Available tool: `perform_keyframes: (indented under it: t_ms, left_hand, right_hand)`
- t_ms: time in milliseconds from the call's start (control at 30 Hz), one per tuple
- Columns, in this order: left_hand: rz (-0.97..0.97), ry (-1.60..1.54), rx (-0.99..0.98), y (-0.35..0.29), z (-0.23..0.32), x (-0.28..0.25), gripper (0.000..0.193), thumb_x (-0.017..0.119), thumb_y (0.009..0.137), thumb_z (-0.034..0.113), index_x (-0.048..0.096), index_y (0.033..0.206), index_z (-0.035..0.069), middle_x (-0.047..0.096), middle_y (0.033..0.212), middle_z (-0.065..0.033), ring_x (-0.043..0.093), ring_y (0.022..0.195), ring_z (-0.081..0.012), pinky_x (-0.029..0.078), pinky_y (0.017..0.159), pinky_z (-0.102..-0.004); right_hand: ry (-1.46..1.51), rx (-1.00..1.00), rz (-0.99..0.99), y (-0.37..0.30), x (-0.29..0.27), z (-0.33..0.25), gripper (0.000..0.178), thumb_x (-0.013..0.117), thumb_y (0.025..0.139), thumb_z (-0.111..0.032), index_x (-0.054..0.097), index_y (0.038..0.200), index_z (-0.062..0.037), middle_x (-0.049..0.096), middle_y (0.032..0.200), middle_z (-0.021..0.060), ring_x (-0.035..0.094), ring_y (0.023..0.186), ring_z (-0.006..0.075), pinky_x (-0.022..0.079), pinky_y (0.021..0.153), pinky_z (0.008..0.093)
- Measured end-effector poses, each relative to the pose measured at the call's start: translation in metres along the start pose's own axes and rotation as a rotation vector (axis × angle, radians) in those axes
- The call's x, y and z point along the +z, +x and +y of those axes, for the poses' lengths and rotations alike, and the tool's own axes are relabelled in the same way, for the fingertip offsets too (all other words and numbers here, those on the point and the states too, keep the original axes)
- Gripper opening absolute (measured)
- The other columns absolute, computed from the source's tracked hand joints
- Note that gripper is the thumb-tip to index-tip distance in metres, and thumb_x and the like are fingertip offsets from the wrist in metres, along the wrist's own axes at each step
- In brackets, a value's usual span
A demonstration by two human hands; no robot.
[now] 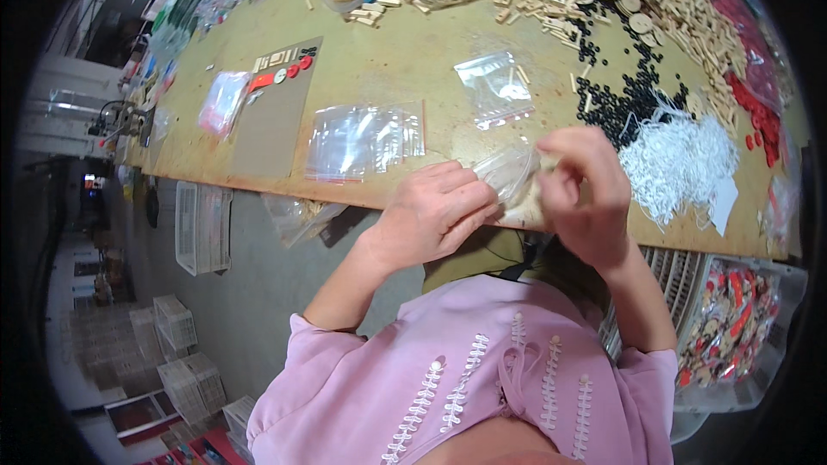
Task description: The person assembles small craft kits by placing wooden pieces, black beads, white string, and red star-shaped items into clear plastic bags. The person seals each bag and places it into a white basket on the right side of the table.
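Observation:
At the front edge of the table my left hand [441,211] is closed on a small clear plastic bag [506,170], its fingers pressed together along the bag's left side. My right hand [590,194] is at the bag's right side, fingers curled in and slightly blurred; what they hold, if anything, is hidden. Just beyond the hands lies another clear zip bag [495,90] with small wooden pieces on it. To the left, a row of overlapping flat clear zip bags [366,139] with red seal lines is laid out.
Right of my hands are a heap of white strings [680,159], black beads [616,108], wooden pieces [689,21] and red pieces [754,116]. A brown board [274,125] at left carries sample parts. A crate with a bag of mixed parts [730,323] stands below the table at right.

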State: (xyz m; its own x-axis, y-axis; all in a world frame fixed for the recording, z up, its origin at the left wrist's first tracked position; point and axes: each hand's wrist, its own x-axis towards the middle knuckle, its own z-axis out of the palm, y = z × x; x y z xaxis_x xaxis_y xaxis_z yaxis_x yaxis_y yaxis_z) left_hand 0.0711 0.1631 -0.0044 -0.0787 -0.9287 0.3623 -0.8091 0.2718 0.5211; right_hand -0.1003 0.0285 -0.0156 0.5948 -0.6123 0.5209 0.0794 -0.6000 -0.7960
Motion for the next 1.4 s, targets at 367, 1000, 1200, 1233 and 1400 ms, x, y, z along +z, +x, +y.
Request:
perform_keyframes:
  t_ms: [367,1000,1200,1233,1400]
  left_hand:
    - [0.058,-0.05,-0.301,0.029,-0.078,-0.067,0.027,0.06,0.098,0.009,0.068,0.124,0.005,0.072,0.105,-0.0071,0.066,0.094,-0.0159,0.053,0.082,-0.0295]
    - [0.008,0.199,-0.256,0.046,-0.258,-0.067,0.048,0.063,0.094,0.015,0.056,0.141,0.009,0.057,0.139,-0.0158,0.06,0.118,-0.0277,0.048,0.103,-0.0391]
    - [0.16,-0.034,-0.526,0.041,-0.23,-0.077,0.043,0.061,0.089,0.001,0.064,0.131,0.011,0.058,0.135,-0.0105,0.06,0.115,-0.017,0.056,0.081,-0.0289]
    - [0.11,0.173,-0.505,0.043,-0.225,-0.081,0.04,0.062,0.089,0.001,0.066,0.128,0.011,0.058,0.134,-0.0099,0.06,0.115,-0.0167,0.056,0.08,-0.0293]
    - [0.048,0.482,-0.111,0.072,-0.189,-0.058,0.035,0.069,0.084,0.006,0.07,0.119,0.01,0.067,0.121,-0.0098,0.062,0.112,-0.0298,0.05,0.097,-0.0408]
  right_hand:
    - [-0.088,-0.277,-0.557,0.066,-0.009,0.019,0.015,0.069,0.083,-0.005,0.069,0.098,-0.0057,0.064,0.091,0.0125,0.066,0.081,0.0338,0.053,0.073,0.0424]
    - [-0.054,-0.208,-0.543,0.06,-0.001,0.073,0.012,0.067,0.091,-0.011,0.069,0.101,-0.005,0.066,0.088,0.0133,0.067,0.083,0.035,0.054,0.074,0.0419]
    - [0.049,-0.173,-0.433,0.057,0.006,0.075,0.013,0.066,0.092,-0.007,0.067,0.103,-0.0008,0.065,0.09,0.0167,0.066,0.086,0.0352,0.053,0.077,0.0409]
    - [0.048,-0.176,-0.46,0.058,0.004,0.073,0.012,0.066,0.092,-0.007,0.066,0.102,-0.0004,0.064,0.09,0.0163,0.066,0.086,0.035,0.053,0.077,0.0406]
    - [0.052,-0.188,-0.499,0.062,0.0,0.065,0.009,0.064,0.092,-0.005,0.064,0.099,0.0009,0.062,0.092,0.0149,0.063,0.087,0.0332,0.052,0.077,0.039]
